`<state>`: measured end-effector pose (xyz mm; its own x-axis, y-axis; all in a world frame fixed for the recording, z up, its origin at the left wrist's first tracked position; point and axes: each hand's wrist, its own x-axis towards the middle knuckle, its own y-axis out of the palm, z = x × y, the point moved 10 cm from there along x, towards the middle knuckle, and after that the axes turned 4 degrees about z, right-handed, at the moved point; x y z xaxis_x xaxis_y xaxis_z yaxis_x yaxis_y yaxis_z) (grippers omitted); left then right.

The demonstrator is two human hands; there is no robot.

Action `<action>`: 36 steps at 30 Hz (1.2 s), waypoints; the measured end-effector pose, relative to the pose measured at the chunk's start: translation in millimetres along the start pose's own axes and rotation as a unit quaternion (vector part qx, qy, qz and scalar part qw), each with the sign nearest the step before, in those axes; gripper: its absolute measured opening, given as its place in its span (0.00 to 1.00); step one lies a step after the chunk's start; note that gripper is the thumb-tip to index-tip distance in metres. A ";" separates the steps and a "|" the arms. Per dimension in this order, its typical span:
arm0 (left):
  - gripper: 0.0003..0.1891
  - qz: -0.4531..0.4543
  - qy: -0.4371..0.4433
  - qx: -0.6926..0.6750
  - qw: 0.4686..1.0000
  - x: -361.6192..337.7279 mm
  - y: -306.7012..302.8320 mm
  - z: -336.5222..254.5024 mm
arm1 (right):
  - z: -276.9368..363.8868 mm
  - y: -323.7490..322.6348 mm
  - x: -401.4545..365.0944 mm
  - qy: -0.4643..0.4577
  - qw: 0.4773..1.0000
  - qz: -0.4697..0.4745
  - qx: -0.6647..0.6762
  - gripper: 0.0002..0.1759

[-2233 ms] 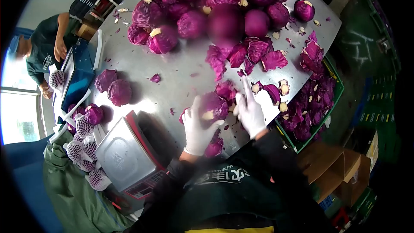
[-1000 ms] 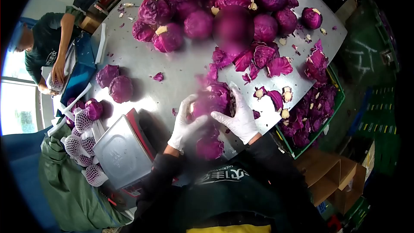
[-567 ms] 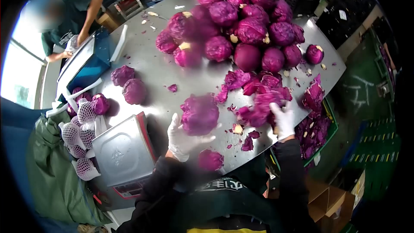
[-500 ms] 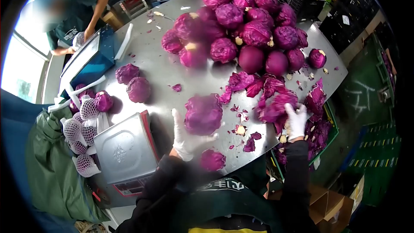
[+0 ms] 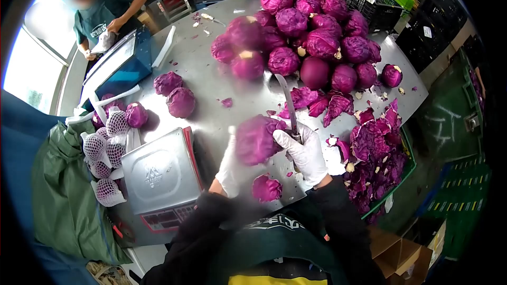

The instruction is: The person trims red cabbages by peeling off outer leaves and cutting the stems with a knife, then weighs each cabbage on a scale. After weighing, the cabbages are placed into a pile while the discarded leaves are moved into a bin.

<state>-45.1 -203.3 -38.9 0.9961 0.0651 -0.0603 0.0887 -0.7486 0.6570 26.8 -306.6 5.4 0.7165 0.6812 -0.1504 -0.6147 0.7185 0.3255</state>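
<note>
A red cabbage (image 5: 259, 141) is at the table's near side, with my gloved left hand (image 5: 228, 164) gripping it from the left; part of the view here is blurred. My gloved right hand (image 5: 306, 154) is closed around the handle of a knife (image 5: 288, 100), whose curved blade points up and away. The fingers of that hand are close against the cabbage's right side. Just below the cabbage lies a loose cabbage leaf (image 5: 266, 188). Trimmed outer leaves (image 5: 338, 106) lie beyond my right hand.
A large pile of red cabbages (image 5: 322, 42) covers the far side. A green crate (image 5: 406, 171) heaped with leaves stands at the right edge. To the left are a scale (image 5: 158, 171) and net-wrapped cabbages (image 5: 115, 150). Another person (image 5: 108, 13) works at the far left.
My right hand has moved left from the leaves to the cabbage, and a knife now shows in it. Leaves at the table's right edge have shifted to the crate. My left hand has closed on the cabbage.
</note>
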 end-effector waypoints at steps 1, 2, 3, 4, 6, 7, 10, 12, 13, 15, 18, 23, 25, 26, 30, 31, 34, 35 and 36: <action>0.40 -0.024 0.002 -0.050 0.998 -4.0 -3.9 -3.2 | -13.3 -2.4 3.1 -0.007 1.000 -0.013 -0.001 0.24; 0.37 -0.049 0.007 -0.100 0.994 -8.2 -7.8 -6.4 | -20.4 -3.1 5.1 -0.014 1.000 -0.026 -0.002 0.25; 0.34 -0.073 0.014 -0.149 0.986 -12.8 -11.6 -9.7 | -23.1 -1.1 4.6 0.000 0.999 -0.030 -0.018 0.24; 0.33 -0.108 0.048 -0.052 0.992 -17.0 -19.0 -13.3 | -24.6 0.3 2.7 0.015 0.999 -0.034 -0.034 0.23; 0.33 -0.173 0.104 0.084 0.976 -24.7 -20.8 -24.3 | -15.5 3.0 -0.2 -0.002 0.994 -0.062 -0.087 0.19; 0.33 -0.185 0.120 0.083 0.972 -26.7 -18.5 -25.4 | -11.4 2.6 -1.3 -0.044 0.989 -0.082 -0.112 0.19; 0.33 -0.226 0.123 0.045 0.965 -31.4 -14.6 -24.5 | -3.4 1.9 -5.2 -0.145 0.974 -0.131 -0.119 0.16; 0.34 -0.207 -0.018 -0.209 0.956 -24.5 -31.4 19.8 | -3.1 -5.5 -1.6 -0.090 0.988 -0.124 -0.033 0.13; 0.35 -0.145 -0.035 -0.313 0.938 -20.7 -21.9 23.6 | -1.4 -5.9 1.2 -0.061 0.991 -0.117 0.009 0.11; 0.37 -0.038 -0.106 -0.499 0.859 -19.9 -0.4 29.5 | -3.4 -13.8 12.8 -0.002 0.988 -0.135 0.071 0.11; 0.36 0.041 -0.120 -0.593 0.795 -23.9 5.0 13.3 | 8.5 -50.0 20.2 -0.061 0.973 -0.188 0.118 0.11; 0.33 -0.099 0.021 -0.372 0.923 -28.3 -90.2 -61.0 | -23.5 -74.8 42.1 -0.037 0.983 -0.164 -0.070 0.20; 0.27 -0.215 0.164 -0.148 0.951 -42.5 -151.4 -142.7 | -45.6 -83.7 45.4 -0.020 0.987 -0.150 -0.057 0.20; 0.25 -0.231 0.233 0.045 0.944 -55.2 -149.8 -202.4 | -58.4 -90.4 46.1 -0.003 0.989 -0.138 -0.059 0.21; 0.36 -0.415 0.199 0.408 0.788 -70.7 -278.6 -280.4 | -103.2 -60.7 52.6 0.051 0.995 -0.034 -0.078 0.22; 0.37 -0.445 0.138 0.440 0.768 -68.8 -304.1 -276.5 | -114.8 -45.4 53.1 0.086 0.992 -0.020 -0.093 0.22; 0.41 -0.380 0.068 0.745 0.544 -44.1 -361.0 -261.3 | -159.9 -29.1 60.8 0.078 0.994 0.025 -0.067 0.25; 0.40 -0.348 0.065 0.785 0.509 -34.5 -362.4 -252.6 | -169.5 -35.3 63.0 0.069 0.997 0.016 -0.034 0.26; 0.42 -0.354 0.009 0.786 0.507 -30.0 -374.8 -241.3 | -164.1 -39.9 65.3 0.061 0.997 0.023 -0.045 0.27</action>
<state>-107.6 234.6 -102.0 0.7169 0.6803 0.1524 0.3260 -0.1339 -0.9358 44.0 -267.6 -170.6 0.6447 0.7219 -0.2513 -0.6770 0.6919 0.2508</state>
